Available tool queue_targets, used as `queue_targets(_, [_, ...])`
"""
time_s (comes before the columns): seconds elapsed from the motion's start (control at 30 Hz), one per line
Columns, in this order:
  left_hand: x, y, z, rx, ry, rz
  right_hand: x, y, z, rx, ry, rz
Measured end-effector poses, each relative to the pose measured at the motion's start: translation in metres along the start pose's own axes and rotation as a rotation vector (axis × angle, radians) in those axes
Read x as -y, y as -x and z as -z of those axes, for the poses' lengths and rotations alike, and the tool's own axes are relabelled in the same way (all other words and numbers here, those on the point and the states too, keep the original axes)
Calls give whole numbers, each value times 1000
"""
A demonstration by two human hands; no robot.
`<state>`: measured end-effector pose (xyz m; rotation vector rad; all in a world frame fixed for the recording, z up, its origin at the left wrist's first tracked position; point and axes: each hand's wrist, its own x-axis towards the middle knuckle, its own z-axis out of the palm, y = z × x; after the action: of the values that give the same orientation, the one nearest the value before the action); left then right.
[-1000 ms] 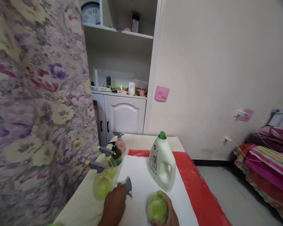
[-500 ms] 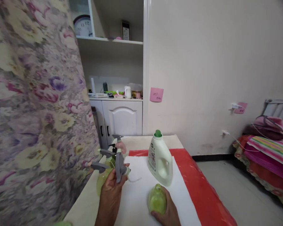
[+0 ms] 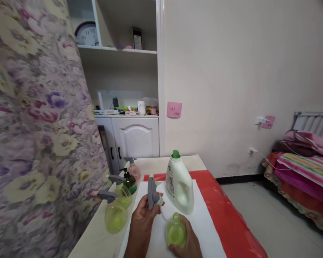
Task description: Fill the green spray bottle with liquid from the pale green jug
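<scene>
Between the fingers of my left hand (image 3: pixel 142 220) is a grey spray trigger head (image 3: pixel 152 193), its thin clear tube (image 3: pixel 163 214) hanging down to the right. My right hand (image 3: pixel 190 238) is wrapped round a small green-yellow spray bottle (image 3: pixel 176 231), which has no head on its neck. The tube's lower end is close to the bottle's neck; whether it touches I cannot tell. Just behind stands a large pale green detergent jug (image 3: pixel 179 184) with a green piece in its mouth.
On the table's left stand two yellow-green spray bottles (image 3: pixel 115 216), a dark green pump bottle (image 3: pixel 129 182) and a pink spray bottle (image 3: pixel 134 170). White paper (image 3: pixel 204 222) lies over a red cloth (image 3: pixel 228 215). A floral curtain (image 3: pixel 43 143) hangs at the left.
My left hand has moved right with the spray head, bringing its tube near the bottle's neck. My right hand still holds the bottle. The view has shifted slightly.
</scene>
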<state>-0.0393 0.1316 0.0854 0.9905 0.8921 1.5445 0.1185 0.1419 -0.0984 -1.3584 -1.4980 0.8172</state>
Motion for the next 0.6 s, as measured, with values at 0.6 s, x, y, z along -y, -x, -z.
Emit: queue_targets(0.6, [4,-10,-9,11,-136,-17,-11,-5,-3,-16,22,23])
